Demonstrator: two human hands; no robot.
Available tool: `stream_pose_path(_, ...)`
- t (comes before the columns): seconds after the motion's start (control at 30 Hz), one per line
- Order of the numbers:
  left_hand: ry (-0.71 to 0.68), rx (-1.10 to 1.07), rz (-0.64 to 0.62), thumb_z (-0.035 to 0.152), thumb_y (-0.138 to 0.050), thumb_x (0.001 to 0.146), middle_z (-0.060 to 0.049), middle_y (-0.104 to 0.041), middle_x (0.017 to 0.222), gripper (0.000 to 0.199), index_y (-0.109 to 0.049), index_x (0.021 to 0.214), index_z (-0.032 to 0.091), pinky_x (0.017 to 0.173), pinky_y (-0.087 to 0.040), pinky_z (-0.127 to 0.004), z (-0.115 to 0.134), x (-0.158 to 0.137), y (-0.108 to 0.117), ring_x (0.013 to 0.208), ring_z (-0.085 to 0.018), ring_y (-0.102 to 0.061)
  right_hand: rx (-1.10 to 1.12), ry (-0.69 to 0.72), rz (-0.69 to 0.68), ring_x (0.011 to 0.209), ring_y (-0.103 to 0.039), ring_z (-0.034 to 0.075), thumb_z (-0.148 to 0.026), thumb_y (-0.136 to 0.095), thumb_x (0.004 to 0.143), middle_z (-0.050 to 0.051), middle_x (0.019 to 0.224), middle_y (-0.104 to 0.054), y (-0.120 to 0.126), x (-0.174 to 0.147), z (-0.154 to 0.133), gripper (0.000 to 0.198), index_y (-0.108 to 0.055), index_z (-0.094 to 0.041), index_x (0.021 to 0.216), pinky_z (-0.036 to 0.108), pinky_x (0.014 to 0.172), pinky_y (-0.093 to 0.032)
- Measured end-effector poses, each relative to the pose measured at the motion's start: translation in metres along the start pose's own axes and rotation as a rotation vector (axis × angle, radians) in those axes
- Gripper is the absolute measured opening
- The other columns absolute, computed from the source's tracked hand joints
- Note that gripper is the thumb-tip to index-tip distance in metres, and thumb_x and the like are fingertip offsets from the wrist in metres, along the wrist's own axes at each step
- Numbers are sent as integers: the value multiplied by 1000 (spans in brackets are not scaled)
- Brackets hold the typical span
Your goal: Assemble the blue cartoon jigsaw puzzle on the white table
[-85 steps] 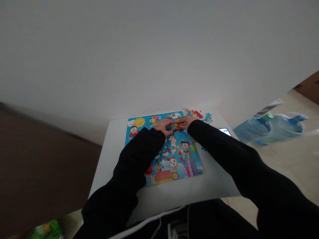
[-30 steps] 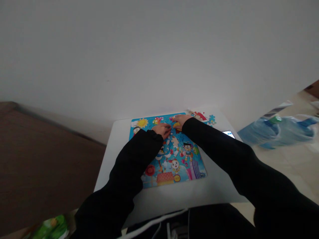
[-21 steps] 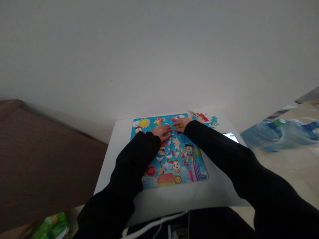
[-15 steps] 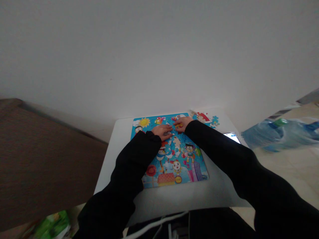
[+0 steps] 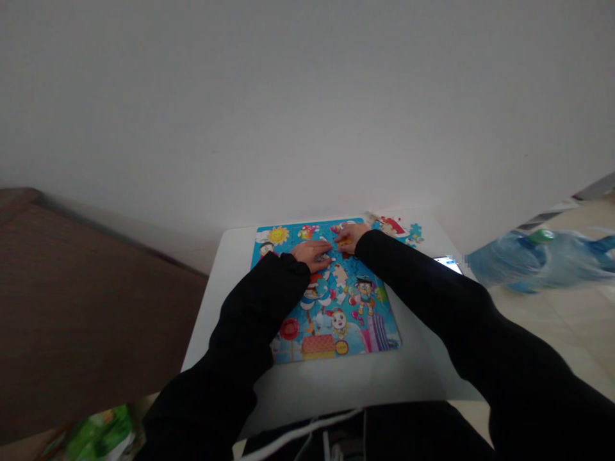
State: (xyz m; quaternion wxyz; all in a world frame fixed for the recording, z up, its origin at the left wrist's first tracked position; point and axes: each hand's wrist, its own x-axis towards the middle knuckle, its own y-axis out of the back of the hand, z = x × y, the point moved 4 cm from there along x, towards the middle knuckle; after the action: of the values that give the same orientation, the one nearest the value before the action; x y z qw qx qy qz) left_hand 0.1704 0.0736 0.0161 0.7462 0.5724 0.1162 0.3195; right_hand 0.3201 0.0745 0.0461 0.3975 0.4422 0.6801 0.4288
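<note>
A colourful cartoon jigsaw puzzle (image 5: 319, 320) lies on a small white table (image 5: 336, 384). My left hand (image 5: 311, 254) rests on its upper middle, with fingers stretched toward the right and the thumb apart; printed picture shows between them. Close by on the right, my right hand (image 5: 353, 237) has its fingers pinched at a small yellow and red puzzle piece (image 5: 344, 242) over the board's upper part. The piece's edges are partly hidden by the fingers. Several loose pieces (image 5: 340, 275) overlap on the puzzle just below my hands.
More loose puzzle pieces (image 5: 414, 234) and a joined red-and-white section (image 5: 391, 226) lie at the table's back right. A phone (image 5: 446, 264) sits on the right edge. Behind is a wall (image 5: 307, 115); a brown panel (image 5: 96, 307) stands left, wrapped bottles (image 5: 542, 256) right.
Both hands stay nearly in place, with only slight shifts of the fingers. The view has moved a little, and the puzzle appears slightly further left at its lower edge.
</note>
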Motion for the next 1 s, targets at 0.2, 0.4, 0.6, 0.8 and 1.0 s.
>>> stream_pose_path(0.2, 5, 8, -15, 33, -55, 74, -5, -61, 112, 35, -59, 106, 20, 92, -44, -31, 7, -2, 5, 105, -20, -56, 90, -3, 20, 103, -54, 22, -30, -69, 64, 5, 105, -64, -1, -2, 10, 36, -67, -21, 99, 31, 90, -41)
stream_pose_path(0.4, 19, 19, -27, 32, -54, 74, -7, -60, 112, 36, -58, 108, 19, 92, -43, -31, 10, -2, 7, 105, -21, -55, 407, -124, 91, 86, -62, 15, -17, -54, 77, 5, 95, -67, 2, -9, 30, 27, -64, -15, 101, 22, 76, -48)
stream_pose_path(0.6, -7, 26, -2, 28, -53, 74, -9, -58, 112, 37, -56, 109, 17, 91, -44, -35, 12, 0, 6, 105, -23, -54, 334, -187, 22, 72, -62, 13, -22, -59, 74, 4, 80, -69, -3, -4, 26, 20, -68, -14, 90, 18, 62, -47)
stream_pose_path(0.8, -39, 44, -9, 30, -53, 74, -10, -57, 112, 38, -55, 110, 16, 90, -43, -35, 10, 0, 4, 104, -23, -54, 195, -169, -17, 66, -61, 11, -26, -61, 70, 2, 75, -68, -5, 5, 19, 18, -68, -16, 83, 17, 56, -44)
stream_pose_path(1.0, -70, 78, -47, 27, -46, 80, -9, -53, 122, 40, -50, 118, 15, 96, -37, -38, 13, -2, 1, 112, -24, -47, 49, -172, -44, 63, -59, 13, -27, -61, 68, 2, 70, -67, 2, 7, 11, 14, -70, -18, 75, 21, 54, -40)
